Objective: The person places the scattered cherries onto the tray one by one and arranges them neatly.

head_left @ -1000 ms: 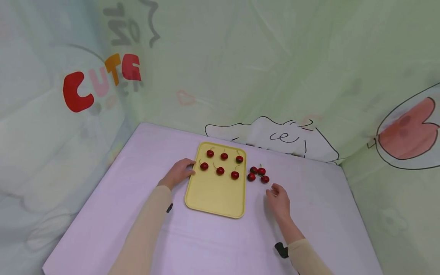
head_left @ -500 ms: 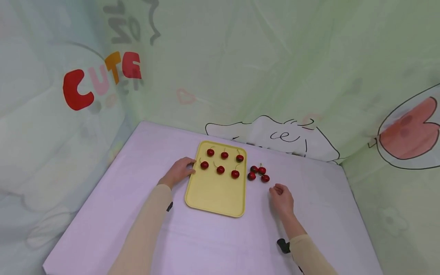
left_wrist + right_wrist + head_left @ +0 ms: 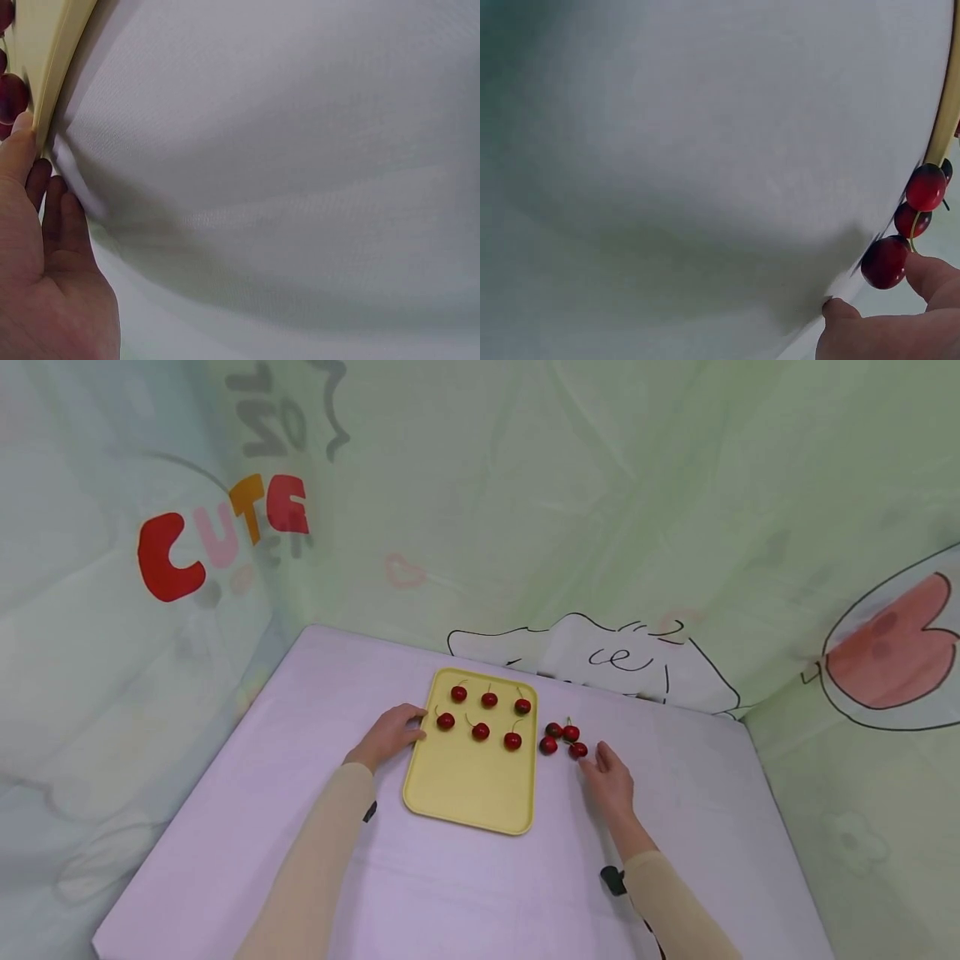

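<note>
A yellow tray [image 3: 468, 789] lies on the table, bearing several stemmed red cherries [image 3: 480, 732] in two rows at its far half. My left hand [image 3: 388, 737] holds the tray's left rim; in the left wrist view the thumb [image 3: 21, 135] lies on the rim and the fingers curl against its outer side. Just right of the tray sits a small cluster of loose cherries [image 3: 548, 746]. My right hand [image 3: 611, 785] is beside the nearest of these, a dark red cherry [image 3: 885, 262], thumb and fingers spread apart, one fingertip right at the fruit.
A pale lilac cloth covers the table [image 3: 450, 893]. Printed fabric curtains [image 3: 570, 510] stand close behind it and along both sides. The tray's near half shows bare yellow surface.
My right hand drew slightly right with its fingertips together, then came back left toward the loose cherries with its fingers parted. My left hand and the tray have stayed in place.
</note>
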`<state>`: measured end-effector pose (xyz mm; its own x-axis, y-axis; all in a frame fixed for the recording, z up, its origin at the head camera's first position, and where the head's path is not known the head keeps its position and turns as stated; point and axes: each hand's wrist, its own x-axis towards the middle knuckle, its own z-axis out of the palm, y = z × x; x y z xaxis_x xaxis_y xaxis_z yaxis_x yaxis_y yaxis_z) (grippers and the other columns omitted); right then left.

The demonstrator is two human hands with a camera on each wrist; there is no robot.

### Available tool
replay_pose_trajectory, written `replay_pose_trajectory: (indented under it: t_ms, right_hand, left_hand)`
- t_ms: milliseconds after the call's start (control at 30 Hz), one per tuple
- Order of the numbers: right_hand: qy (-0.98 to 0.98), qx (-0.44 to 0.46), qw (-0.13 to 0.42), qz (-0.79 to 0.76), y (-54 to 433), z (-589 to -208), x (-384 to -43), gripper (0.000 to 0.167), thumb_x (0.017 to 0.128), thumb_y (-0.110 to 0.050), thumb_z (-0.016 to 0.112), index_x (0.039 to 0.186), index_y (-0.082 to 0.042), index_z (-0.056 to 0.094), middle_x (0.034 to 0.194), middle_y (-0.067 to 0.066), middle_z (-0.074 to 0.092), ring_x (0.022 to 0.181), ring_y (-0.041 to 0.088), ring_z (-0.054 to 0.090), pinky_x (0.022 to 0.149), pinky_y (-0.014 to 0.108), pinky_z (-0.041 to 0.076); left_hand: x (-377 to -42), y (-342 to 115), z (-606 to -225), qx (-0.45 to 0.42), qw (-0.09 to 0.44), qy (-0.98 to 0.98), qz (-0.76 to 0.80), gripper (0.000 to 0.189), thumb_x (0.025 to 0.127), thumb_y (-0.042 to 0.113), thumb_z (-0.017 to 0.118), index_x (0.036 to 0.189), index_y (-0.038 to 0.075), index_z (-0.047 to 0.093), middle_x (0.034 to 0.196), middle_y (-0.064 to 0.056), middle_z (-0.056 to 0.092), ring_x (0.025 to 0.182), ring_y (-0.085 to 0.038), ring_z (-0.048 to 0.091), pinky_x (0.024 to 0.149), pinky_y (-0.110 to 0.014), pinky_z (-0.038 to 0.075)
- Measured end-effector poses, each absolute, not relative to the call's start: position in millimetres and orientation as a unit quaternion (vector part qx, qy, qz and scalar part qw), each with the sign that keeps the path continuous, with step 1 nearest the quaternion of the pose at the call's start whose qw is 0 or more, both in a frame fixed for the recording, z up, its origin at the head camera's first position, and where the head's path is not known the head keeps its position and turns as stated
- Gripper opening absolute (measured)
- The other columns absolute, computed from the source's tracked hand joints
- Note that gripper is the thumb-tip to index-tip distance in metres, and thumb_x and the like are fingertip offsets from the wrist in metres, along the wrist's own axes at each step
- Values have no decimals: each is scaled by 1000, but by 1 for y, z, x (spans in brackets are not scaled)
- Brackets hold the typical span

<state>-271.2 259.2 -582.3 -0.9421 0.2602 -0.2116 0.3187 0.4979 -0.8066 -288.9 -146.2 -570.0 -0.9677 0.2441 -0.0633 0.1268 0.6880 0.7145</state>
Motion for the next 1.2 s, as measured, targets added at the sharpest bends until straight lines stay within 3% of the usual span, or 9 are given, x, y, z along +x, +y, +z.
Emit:
replay_pose_trajectory:
  t_ms: [667,1200]
  right_hand:
    - [899,154,3,-410,249,-596,-297,63,99,-24,57,153,-7,30,154,15,36,140,30,37,111,43,38]
    - [892,151,-35,-425,238,-577,-286,55,99,-16,55,149,0,37,149,20,41,138,33,39,111,44,38]
  left_hand:
    - [-289,-147,-571,95,73,914,386,45,96,16,64,137,3,53,139,-13,53,134,-29,44,115,-41,33]
    - [-287,-145,-565,92,80,916,383,45,96,16,63,138,2,53,139,-14,53,134,-30,44,115,-41,33]
